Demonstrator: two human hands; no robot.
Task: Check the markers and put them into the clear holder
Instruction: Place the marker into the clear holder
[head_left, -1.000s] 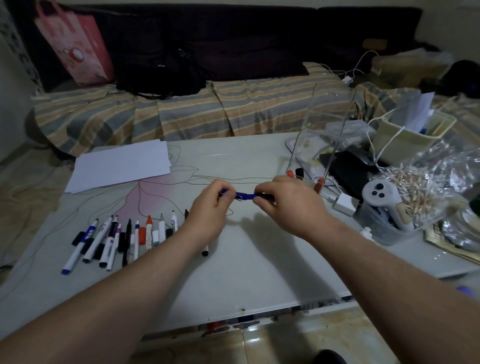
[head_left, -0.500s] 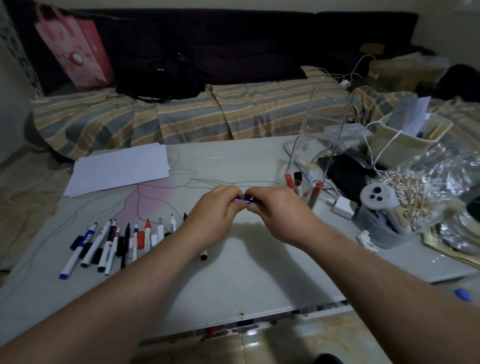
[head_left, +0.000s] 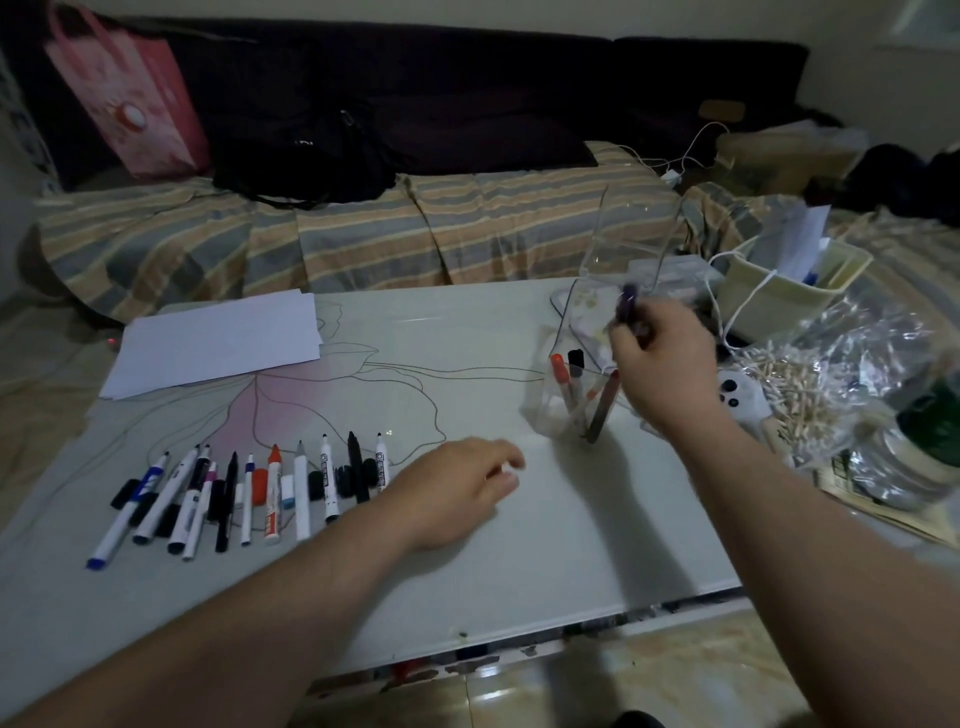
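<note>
My right hand (head_left: 662, 364) pinches a blurred blue marker (head_left: 627, 306) just above the clear holder (head_left: 582, 400) near the table's (head_left: 519, 571) right edge; my left hand (head_left: 457, 488) hovers relaxed beside the marker row (head_left: 249, 493).

You work on a smooth, glossy table (head_left: 519, 545) that throws back pale glare. The clear holder (head_left: 613, 291) looks like thin see-through plastic, slick and shiny at its edges. The markers (head_left: 249, 493) laid in a row have smooth plastic barrels, mostly white with a dull sheen, and matt black caps. The sheets of paper (head_left: 218, 340) are flat, white and matt. The striped cover (head_left: 363, 234) on the sofa is soft woven cloth, creased. The crinkled bag (head_left: 862, 374) is glossy clear film over pale wooden sticks (head_left: 789, 384).
</note>
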